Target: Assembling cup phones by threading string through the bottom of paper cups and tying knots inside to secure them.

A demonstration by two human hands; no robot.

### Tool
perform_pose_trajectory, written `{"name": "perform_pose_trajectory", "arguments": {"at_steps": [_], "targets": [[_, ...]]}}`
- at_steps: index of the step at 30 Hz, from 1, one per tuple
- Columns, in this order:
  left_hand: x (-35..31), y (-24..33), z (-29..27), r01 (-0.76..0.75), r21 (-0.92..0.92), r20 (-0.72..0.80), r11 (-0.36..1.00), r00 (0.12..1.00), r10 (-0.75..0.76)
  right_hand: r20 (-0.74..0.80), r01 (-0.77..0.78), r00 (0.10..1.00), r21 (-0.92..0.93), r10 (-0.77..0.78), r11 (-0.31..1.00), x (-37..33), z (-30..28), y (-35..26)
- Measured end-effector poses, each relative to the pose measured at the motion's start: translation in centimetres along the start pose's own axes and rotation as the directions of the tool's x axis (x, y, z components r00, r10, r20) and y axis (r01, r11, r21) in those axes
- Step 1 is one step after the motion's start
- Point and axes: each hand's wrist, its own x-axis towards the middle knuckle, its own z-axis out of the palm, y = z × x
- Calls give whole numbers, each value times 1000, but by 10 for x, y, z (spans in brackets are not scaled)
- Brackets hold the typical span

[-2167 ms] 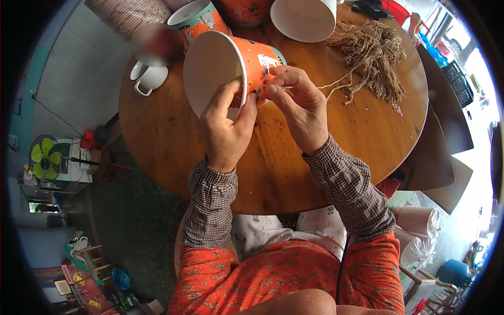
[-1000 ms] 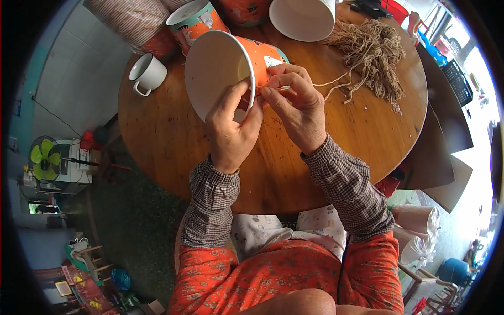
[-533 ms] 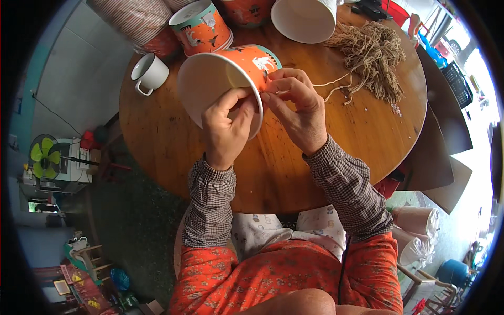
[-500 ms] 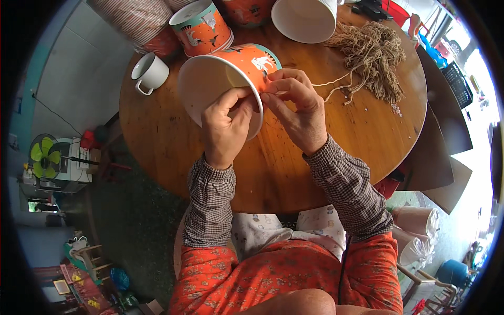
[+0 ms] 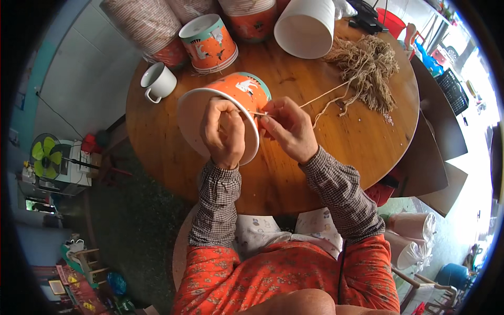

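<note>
The orange bucket is tilted over the middle of the round table, a little toward its left edge, with its white mouth facing the near left; whether its underside touches the wood cannot be told. The left hand is curled at the mouth, its fingertips just inside the rim, though their exact grip is hard to make out. Just outside the rim, the right hand pinches a cord between thumb and forefinger, and a short length of it crosses the rim toward the left fingertips. Two loose strands run from behind the right hand to a tan yarn heap near the far right edge (a frayed, tangled mop of it). Near the far edge stand a second orange bucket and, to its right, a white tub; a mug sits by the left edge.
</note>
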Motion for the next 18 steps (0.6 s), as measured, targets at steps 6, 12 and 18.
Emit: {"name": "perform_pose_trajectory", "arguments": {"at_steps": [6,12,18], "targets": [[3,8,5,190,-299,-65,935,974,-219,-97,37,994,-113,-48,993,-15,-9,10],[20,39,5,241,-292,185,926,964,-193,-85,-63,995,-47,58,997,-33,-16,-10],[41,53,33,403,-242,449,883,853,-266,62,71,995,94,-77,993,-22,-22,-17]]}}
